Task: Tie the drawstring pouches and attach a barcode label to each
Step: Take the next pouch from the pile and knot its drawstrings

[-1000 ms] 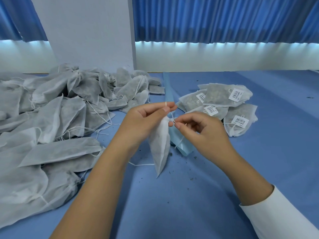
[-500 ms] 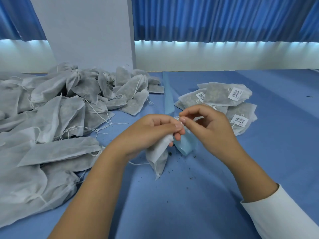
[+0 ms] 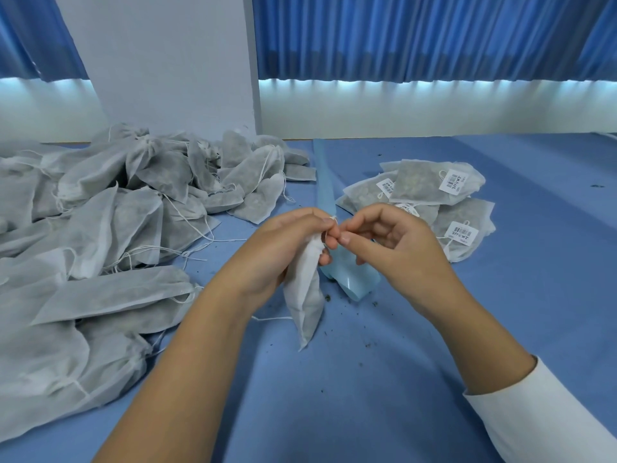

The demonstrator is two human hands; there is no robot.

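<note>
Left hand (image 3: 283, 248) grip curls round the neck of a grey pouch (image 3: 305, 295), its fingertips pinching the white drawstring (image 3: 332, 218); the right hand (image 3: 400, 248) pinches the same string just beside them. Over the last second the hands have drawn together (the knot looks nearly cinched), so labelling likely comes next. The pouch hangs at centre, tip near the blue worktop (image 3: 367, 396). Untied pouches (image 3: 100, 228) heap at 9 o'clock, labelled pouches (image 3: 434, 195) at 2 o'clock, the label strip (image 3: 350, 282) just behind the hands. Open worktop lies toward 5 o'clock.
</note>
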